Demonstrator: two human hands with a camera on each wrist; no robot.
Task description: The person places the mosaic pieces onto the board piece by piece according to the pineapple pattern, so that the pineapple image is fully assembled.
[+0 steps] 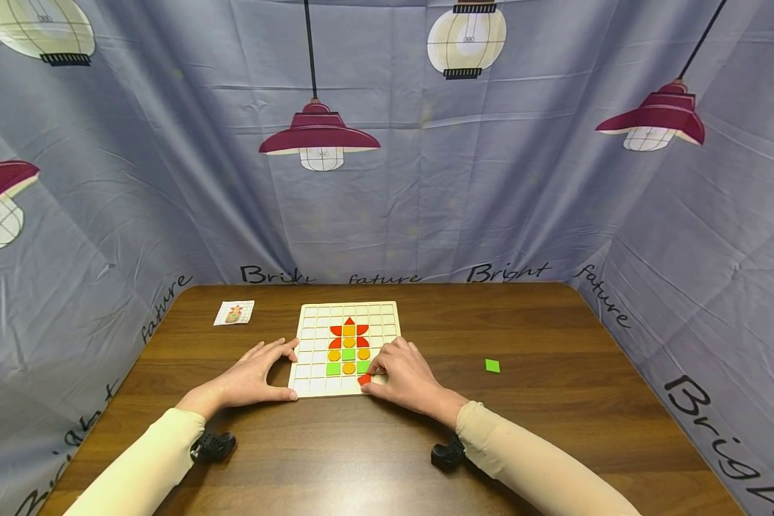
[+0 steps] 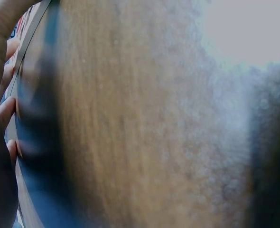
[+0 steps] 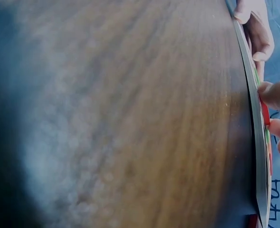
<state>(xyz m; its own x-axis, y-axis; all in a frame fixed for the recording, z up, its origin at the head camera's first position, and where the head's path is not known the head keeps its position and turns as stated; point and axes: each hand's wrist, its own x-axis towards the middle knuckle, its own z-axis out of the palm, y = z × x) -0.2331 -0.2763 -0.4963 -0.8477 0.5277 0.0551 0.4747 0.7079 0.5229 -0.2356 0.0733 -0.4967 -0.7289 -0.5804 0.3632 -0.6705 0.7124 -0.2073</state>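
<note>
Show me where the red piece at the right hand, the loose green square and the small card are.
red piece (image 1: 364, 379), head view, its visible corner by the fingertips
green square (image 1: 492, 365), head view, its middle
card (image 1: 234, 312), head view, its middle

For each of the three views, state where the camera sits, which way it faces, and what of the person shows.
Head: worn on the head, looking forward and down at the brown wooden table, the white gridded puzzle board, both sleeved forearms, the left hand and right hand.
Left wrist: low over the table, blurred; left fingers at the board's edge.
Right wrist: low, skimming the tabletop; right fingertips pinching a small red tile.
Shared: the head and right wrist views both show that tile.
</note>
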